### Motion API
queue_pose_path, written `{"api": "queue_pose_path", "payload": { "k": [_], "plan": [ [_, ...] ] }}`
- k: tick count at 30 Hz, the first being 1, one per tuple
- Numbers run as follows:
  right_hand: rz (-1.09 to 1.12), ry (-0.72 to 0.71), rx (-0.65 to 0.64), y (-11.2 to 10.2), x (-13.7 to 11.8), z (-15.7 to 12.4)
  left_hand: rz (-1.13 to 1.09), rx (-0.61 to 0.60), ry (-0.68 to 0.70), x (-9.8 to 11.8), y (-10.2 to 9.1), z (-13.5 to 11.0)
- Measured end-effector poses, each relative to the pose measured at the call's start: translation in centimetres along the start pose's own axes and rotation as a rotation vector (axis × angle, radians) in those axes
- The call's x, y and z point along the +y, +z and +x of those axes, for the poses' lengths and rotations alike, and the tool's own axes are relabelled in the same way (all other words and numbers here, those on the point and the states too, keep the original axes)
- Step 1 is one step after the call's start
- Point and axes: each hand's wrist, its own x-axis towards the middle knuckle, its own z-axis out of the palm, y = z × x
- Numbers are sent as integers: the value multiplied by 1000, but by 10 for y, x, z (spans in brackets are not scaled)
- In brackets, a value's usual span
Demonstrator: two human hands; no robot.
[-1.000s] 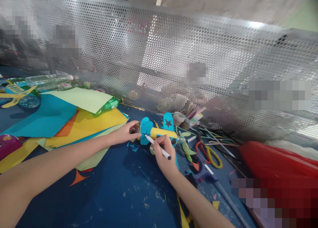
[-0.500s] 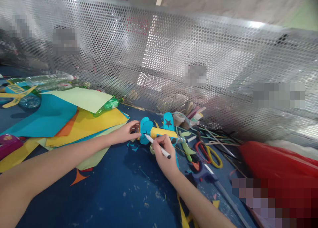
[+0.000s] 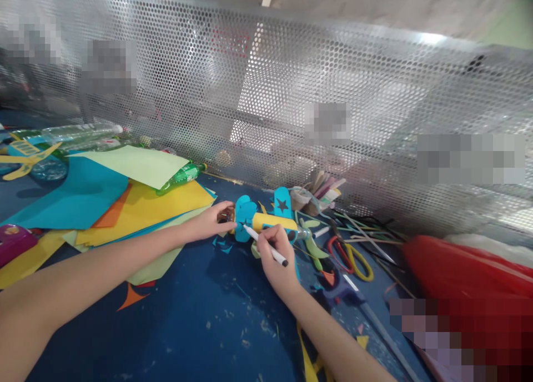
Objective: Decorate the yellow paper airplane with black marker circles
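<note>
Head cam: R hand (image 3: 277, 260) clamped on white marker (image 3: 277, 255), tip up-left in view, at blue paper (image 3: 245, 209) on bottle model (image 3: 270, 222). Model on table (image 3: 200, 315), just beyond R hand; L hand (image 3: 210, 221) wrapped round its L end. Long axis approx. L–R, neck pointing R, slightly down.

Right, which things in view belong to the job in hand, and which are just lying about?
In hand:
- white marker, in the right hand
- paper-trimmed bottle, held at one end by the left hand

Apparently just lying about:
- scissors
- green bottle
- red plastic
- orange scrap
</note>
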Motion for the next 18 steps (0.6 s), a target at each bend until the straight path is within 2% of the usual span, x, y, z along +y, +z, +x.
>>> {"api": "queue_pose_path", "payload": {
  "k": [11, 18],
  "plan": [
    [17, -39, 25, 0, 1, 0, -24, 4, -13, -2, 0, 0],
    [5, -11, 4, 0, 3, 0, -6, -3, 11, -3, -1, 1]
  ]
}}
